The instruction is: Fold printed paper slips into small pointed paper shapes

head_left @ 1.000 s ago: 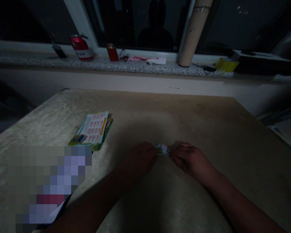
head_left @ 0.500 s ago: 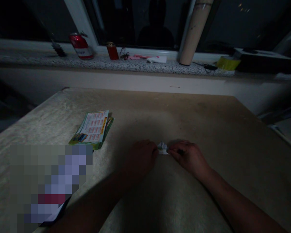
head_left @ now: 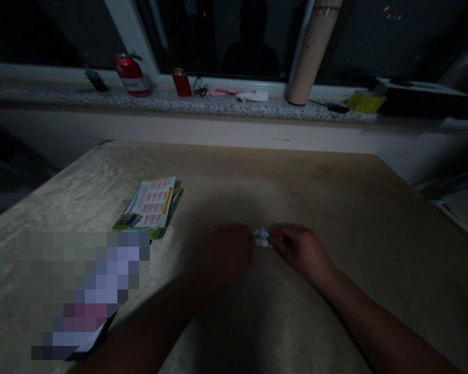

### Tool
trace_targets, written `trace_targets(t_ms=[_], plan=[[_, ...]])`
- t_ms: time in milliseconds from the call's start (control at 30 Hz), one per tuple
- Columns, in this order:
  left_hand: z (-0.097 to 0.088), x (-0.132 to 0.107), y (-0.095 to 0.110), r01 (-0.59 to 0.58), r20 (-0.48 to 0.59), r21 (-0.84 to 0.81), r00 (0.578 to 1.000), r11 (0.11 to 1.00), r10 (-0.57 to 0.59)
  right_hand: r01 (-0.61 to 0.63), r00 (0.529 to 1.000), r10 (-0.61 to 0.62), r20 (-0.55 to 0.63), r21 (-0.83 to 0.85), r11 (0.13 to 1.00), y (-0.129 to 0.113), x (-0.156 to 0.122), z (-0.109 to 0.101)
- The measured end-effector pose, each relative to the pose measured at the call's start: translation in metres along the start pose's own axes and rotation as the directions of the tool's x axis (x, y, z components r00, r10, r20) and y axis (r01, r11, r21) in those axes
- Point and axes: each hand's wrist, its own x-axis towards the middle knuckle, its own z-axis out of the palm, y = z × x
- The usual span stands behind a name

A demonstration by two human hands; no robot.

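Observation:
A small folded piece of printed paper [head_left: 261, 237], whitish with green and dark marks and a pointed top, is held just over or on the table [head_left: 288, 176]. My left hand [head_left: 231, 249] is closed at its left edge, with the fingertips mostly in shadow. At the right edge my right hand [head_left: 302, 249] pinches the paper between thumb and fingers. Both hands are low over the tabletop, one on each side of the paper.
Printed calendar sheets [head_left: 152, 202] lie stacked on the left. Nearer me is a blurred-out device with a dark edge [head_left: 97, 332]. On the granite sill [head_left: 218, 106] stand a red can [head_left: 131, 75], a red-orange container [head_left: 181, 83], a cardboard tube [head_left: 312, 57] and yellow tape [head_left: 366, 102].
Both hands keep their hold on the folded paper with hardly any shift. The paper's lower part shows slightly different printed marks. The camera view has moved very slightly.

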Motion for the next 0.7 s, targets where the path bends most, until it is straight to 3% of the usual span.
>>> trace_targets(t_ms=[333, 700], plan=[[-0.005, 0.004, 0.002, 0.053, 0.123, -0.015, 0.991, 0.999, -0.050, -0.074, 0.997, 0.075, 0.033, -0.047, 0.996, -0.006, 0.001, 0.001], [-0.002, 0.003, 0.003, 0.042, 0.091, 0.002, 0.995, 0.999, -0.042, -0.132, 0.991, 0.132, 0.000, -0.068, 0.989, -0.014, 0.006, 0.007]])
